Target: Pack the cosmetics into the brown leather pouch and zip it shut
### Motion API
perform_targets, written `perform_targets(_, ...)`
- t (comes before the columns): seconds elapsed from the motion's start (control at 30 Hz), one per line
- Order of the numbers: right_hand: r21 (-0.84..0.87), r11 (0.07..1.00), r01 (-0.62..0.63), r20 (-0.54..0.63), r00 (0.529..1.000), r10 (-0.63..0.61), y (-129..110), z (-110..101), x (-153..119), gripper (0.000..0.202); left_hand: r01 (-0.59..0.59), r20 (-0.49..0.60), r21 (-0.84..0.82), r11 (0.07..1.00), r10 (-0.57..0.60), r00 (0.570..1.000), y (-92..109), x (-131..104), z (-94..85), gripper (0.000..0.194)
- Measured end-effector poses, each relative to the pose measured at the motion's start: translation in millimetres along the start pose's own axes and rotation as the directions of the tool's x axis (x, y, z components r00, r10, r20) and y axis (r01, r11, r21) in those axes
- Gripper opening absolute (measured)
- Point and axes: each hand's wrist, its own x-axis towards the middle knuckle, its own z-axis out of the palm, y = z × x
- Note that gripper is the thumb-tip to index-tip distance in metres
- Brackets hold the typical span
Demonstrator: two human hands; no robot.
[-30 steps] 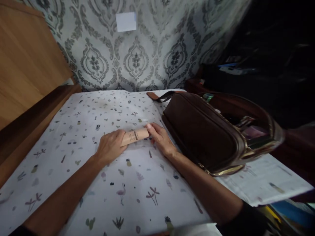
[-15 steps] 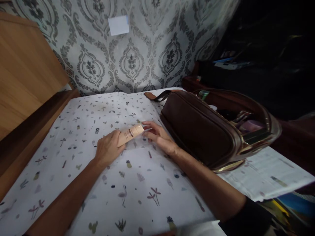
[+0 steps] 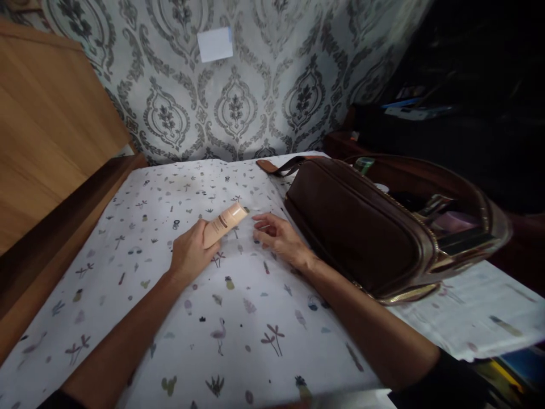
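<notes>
A peach-coloured tube (image 3: 224, 225) with small print is gripped at its lower end by my left hand (image 3: 191, 250), its capped end tilted up and to the right. My right hand (image 3: 279, 237) hovers just right of the tube, fingers apart and curved, touching nothing that I can see. Beside my right forearm lies a dark brown leather bag (image 3: 349, 227), unzipped, with a purple item (image 3: 456, 221) and a green-tinted item (image 3: 364, 165) visible inside its opening.
A white cloth (image 3: 238, 307) printed with flamingos and plants covers the table. Wooden boards (image 3: 55, 102) flank the left side. Behind is patterned wallpaper with a white card (image 3: 215, 45). Dark shelving with blue items (image 3: 402, 103) stands at the back right.
The tube is tilted slightly more upright in my left hand. My right hand has drawn a little away from its capped end. The whole view has shifted slightly.
</notes>
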Motion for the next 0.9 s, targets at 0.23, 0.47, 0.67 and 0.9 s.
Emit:
perform_targets(0.23, 0.014, 0.994, 0.109, 0.05, 0.993, -0.109, -11.9, 3.4, -6.5, 0.057, -0.224, 0.077, 0.155, 0.962, 0.214, 0.974, 8.4, -6.0, 0.0, 0.013)
perform_targets(0.47, 0.0, 0.999, 0.039, 0.037, 0.999, -0.039, 2.4, 0.7, 1.2, 0.051, 0.035, 0.003, -0.025, 0.999, -0.035, 0.999, 1.1, -1.0, -1.5, 0.017)
perform_targets(0.67, 0.062, 0.991, 0.116, 0.014, 0.993, -0.117, -4.9, 3.0, -4.1, 0.051, -0.103, 0.043, 0.067, 0.992, 0.1, 0.994, 4.9, -3.9, -0.5, 0.018)
perform_targets(0.9, 0.018, 0.98, 0.2, 0.04, 0.979, -0.201, -14.9, 5.4, -10.6, 0.056, -0.216, 0.087, 0.178, 0.96, 0.203, 0.975, 9.3, -5.6, -0.3, 0.015)
